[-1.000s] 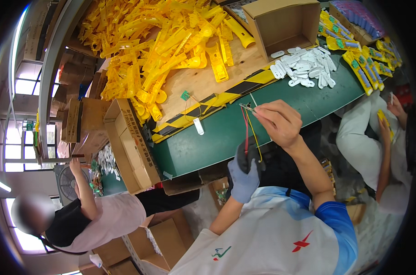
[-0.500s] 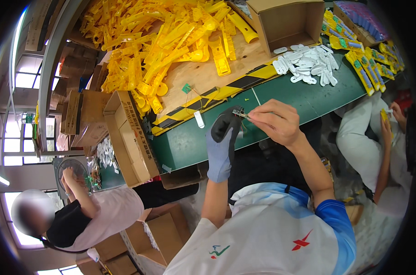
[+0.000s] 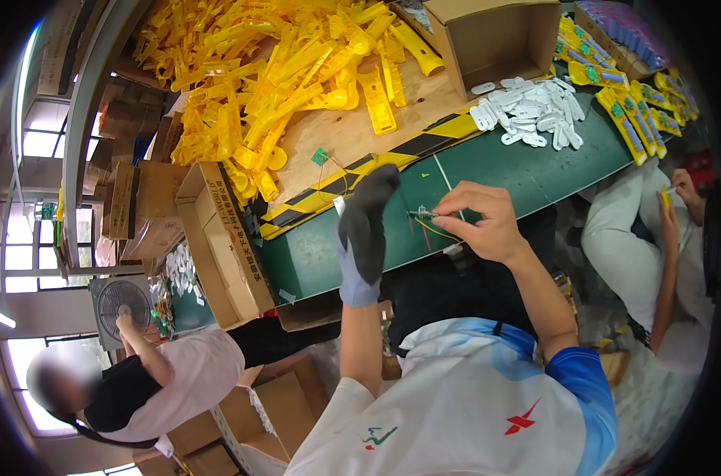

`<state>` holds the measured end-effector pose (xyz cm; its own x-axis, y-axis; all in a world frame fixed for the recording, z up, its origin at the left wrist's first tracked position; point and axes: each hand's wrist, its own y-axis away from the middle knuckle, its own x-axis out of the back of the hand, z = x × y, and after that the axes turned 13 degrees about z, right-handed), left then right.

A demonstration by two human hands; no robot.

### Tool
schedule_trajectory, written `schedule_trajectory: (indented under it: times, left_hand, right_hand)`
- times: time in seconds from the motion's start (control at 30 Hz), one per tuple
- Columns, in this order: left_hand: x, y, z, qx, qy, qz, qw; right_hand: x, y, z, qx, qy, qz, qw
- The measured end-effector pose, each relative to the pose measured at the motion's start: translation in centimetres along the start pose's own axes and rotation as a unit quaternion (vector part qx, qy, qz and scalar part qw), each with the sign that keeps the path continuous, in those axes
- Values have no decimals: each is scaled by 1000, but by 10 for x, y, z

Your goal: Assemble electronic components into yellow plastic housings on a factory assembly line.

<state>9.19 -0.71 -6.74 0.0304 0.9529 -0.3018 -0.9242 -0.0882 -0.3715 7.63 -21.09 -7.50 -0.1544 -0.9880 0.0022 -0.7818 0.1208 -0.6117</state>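
Observation:
Over the green bench, my bare right hand pinches a small circuit board between thumb and fingertips. Thin red and yellow wires hang from the board. To its left is my left hand, in a grey-blue glove with a dark palm, apart from the board. Its fingers look stretched out, away from me, with nothing visible in them. Just beside the glove, a small white piece shows, partly covered by it. Farther off, a green circuit board with thin wires lies on the wooden board near the striped tape.
A large heap of yellow plastic housings covers the wooden board. White plastic parts lie at right, beside an open carton and yellow housings holding batteries. Another carton stands left. Two people work nearby, left and right.
My left hand has let go of the small wired board and moved left, beside the white piece. My right hand still holds the board, whose dangling wires now show.

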Motion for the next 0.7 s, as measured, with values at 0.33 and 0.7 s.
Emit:
schedule_trajectory:
  times: [0.33,0.7]
  left_hand:
    - [-14,-148,-104,-17,-761,30,648]
    - [32,7,-60,299,-53,187,934]
  right_hand:
    - [11,31,-7,-131,-57,38,989]
    - [16,33,-1,-165,-57,-11,985]
